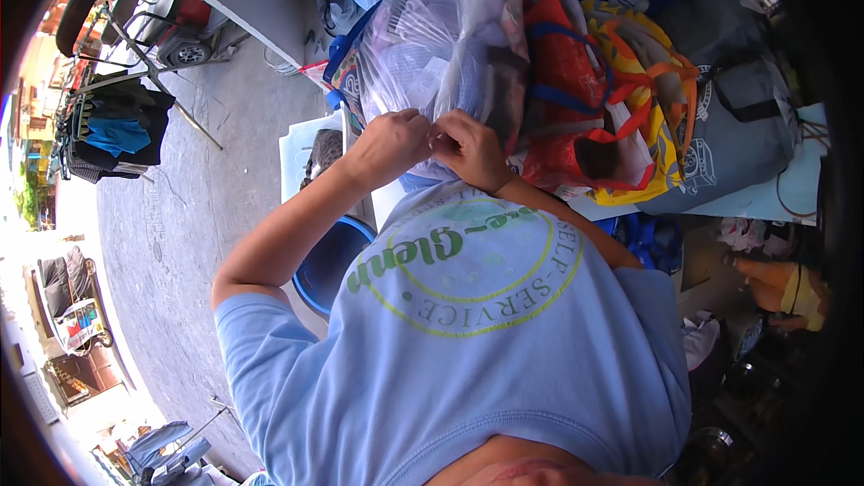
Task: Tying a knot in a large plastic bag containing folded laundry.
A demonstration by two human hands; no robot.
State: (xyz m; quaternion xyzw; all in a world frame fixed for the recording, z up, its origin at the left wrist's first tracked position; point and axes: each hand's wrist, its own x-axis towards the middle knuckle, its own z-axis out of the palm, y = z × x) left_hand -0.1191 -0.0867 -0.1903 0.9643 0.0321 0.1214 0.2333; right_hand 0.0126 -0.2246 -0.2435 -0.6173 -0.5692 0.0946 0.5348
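Clear bag point(414, 45), packed with folded cloth, sits in the head view straight ahead of your chest, at the top middle, close to your shirt point(504, 369); whether the 2 touch, you cannot tell from above. Your left hand point(391, 148) and right hand point(472, 151) meet at its near side, fingertips pinched together on the plastic, though your knuckles hide the exact fold. Holding the 2 pinches side by side probably keeps the thin film gathered and lets each hand steady the other. Your elbows spread wide, likely because the hands work so near your body.

To the right, the red bag point(571, 63), yellow bag point(668, 146) and grey bag point(747, 144) crowd along the pale table point(760, 202), seemingly packed close so they prop 1 another up. Below your left forearm, the blue bucket point(317, 277) stands off to the side.
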